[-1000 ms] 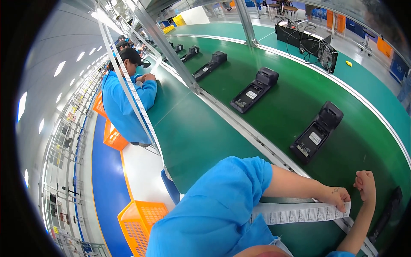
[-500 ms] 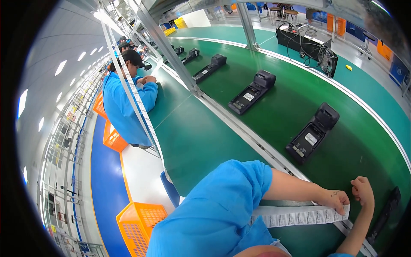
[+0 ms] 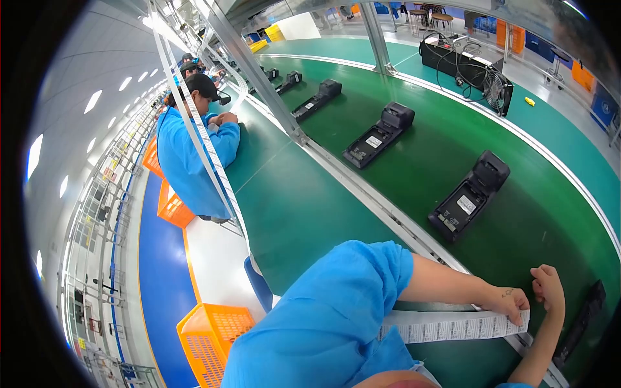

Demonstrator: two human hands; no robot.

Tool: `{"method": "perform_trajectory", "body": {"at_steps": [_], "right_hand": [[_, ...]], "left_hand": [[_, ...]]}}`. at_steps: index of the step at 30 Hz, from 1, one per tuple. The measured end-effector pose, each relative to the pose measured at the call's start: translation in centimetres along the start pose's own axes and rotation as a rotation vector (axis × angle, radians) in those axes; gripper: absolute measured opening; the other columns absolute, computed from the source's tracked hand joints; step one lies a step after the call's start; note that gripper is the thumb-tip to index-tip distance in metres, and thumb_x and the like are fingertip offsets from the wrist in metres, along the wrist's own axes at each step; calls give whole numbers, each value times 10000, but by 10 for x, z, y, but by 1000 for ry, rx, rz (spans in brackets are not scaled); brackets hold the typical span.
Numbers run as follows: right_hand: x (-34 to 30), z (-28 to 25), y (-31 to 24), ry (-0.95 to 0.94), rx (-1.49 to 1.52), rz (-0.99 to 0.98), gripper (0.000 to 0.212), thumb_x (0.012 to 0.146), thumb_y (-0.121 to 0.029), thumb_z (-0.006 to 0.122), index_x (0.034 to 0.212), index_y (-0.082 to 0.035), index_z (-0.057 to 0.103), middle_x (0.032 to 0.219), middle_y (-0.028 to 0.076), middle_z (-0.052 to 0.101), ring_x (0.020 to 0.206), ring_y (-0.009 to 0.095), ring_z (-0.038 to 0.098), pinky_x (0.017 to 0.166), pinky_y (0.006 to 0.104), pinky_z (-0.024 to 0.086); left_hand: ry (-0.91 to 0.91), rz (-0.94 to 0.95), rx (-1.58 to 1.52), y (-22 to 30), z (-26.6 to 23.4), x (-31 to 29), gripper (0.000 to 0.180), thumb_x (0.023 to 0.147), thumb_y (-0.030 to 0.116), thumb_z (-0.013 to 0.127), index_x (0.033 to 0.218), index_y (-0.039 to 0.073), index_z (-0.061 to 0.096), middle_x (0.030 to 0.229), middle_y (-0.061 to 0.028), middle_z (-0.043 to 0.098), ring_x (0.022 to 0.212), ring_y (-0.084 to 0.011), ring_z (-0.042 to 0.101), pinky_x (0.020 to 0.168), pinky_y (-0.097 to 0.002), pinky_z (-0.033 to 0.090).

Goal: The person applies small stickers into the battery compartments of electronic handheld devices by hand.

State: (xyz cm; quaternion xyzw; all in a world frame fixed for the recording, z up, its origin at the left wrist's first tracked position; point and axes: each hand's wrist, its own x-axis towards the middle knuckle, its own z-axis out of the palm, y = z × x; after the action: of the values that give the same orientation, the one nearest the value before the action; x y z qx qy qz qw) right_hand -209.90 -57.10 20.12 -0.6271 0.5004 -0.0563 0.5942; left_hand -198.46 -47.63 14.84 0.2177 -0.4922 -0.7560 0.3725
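Observation:
My left hand (image 3: 509,302) pinches the end of a white strip of printed labels (image 3: 446,328), which runs back left under my blue sleeve. Just right of it, my right hand (image 3: 548,286) is raised with its fingers curled closed; whether anything small is in them is hidden. Beyond my hands, a black handheld terminal (image 3: 467,202) lies on the green conveyor belt (image 3: 414,187), its open back bay showing a white label. A second such terminal (image 3: 378,137) lies farther off. Beside my right forearm rests another dark device (image 3: 581,323), seen edge-on.
A metal rail (image 3: 394,223) divides the belt from the green worktable (image 3: 310,220). A metal post (image 3: 259,77) rises from it. At the left a co-worker in blue (image 3: 194,155) bends over the table. Orange crates (image 3: 210,336) stand on the floor. Across the belt sits a black fan unit (image 3: 466,71).
The terminals on the belt have shifted slightly away and to the left. Both my hands and the label strip stay nearly where they were.

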Motion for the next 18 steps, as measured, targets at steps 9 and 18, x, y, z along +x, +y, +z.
{"method": "perform_trajectory", "body": {"at_steps": [9,18], "right_hand": [[14,-4,15,71,8,-103,217,771,-141,514,641,-107,344,423,-8,374,314,56,347,271,191,176],[-10,2,-4,-99,157,-291,163,746,-107,532,689,-88,380,520,-9,426,399,58,398,345,165,279]], "left_hand": [[21,-24,11,-5,3,7,228,683,149,613,800,-38,556,663,-70,586,540,-114,575,462,-218,441],[-65,-41,-152,4,6,1,260,704,161,609,792,-65,512,678,-136,590,567,-185,605,500,-263,489]]}}
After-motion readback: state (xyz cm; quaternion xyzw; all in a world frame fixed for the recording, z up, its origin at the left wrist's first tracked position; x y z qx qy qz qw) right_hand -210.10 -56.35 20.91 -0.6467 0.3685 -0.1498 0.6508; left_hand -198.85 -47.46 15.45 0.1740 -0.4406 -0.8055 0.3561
